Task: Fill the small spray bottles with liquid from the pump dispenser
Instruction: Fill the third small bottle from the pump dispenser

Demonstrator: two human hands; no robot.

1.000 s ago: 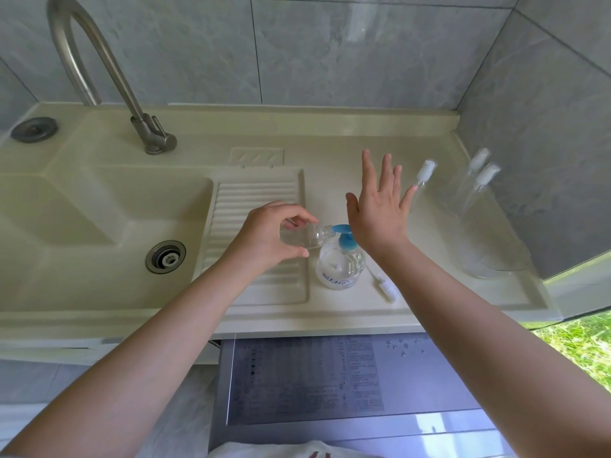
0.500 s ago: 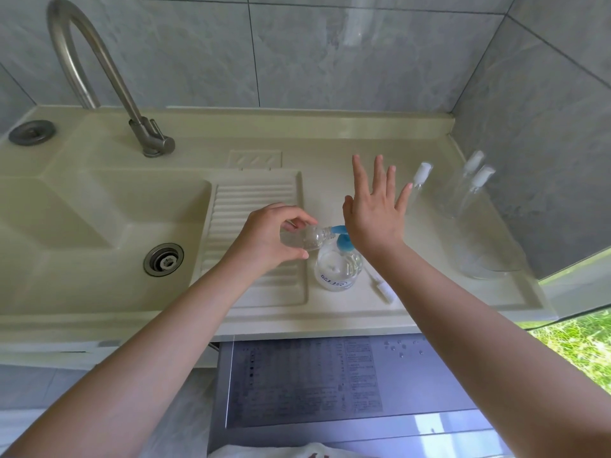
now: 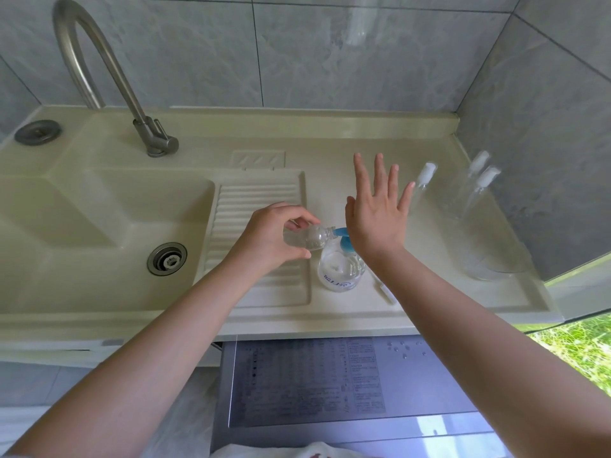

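Your left hand (image 3: 277, 236) grips a small clear bottle (image 3: 305, 237), tipped on its side with its open neck touching the blue pump spout (image 3: 340, 231). Your right hand (image 3: 376, 217) has its fingers straight and spread, its heel pressing on the pump head, which it mostly hides. The pump dispenser (image 3: 339, 269) stands on the counter (image 3: 429, 292) beside the ribbed drainboard (image 3: 258, 200). How full the held bottle is cannot be told. A loose spray cap (image 3: 386, 291) lies just right of the dispenser. Three capped spray bottles (image 3: 425, 180) lean near the right wall, above a clear bowl (image 3: 492, 259) that is hard to make out. Sink (image 3: 99, 219) and faucet (image 3: 99, 67) sit left.
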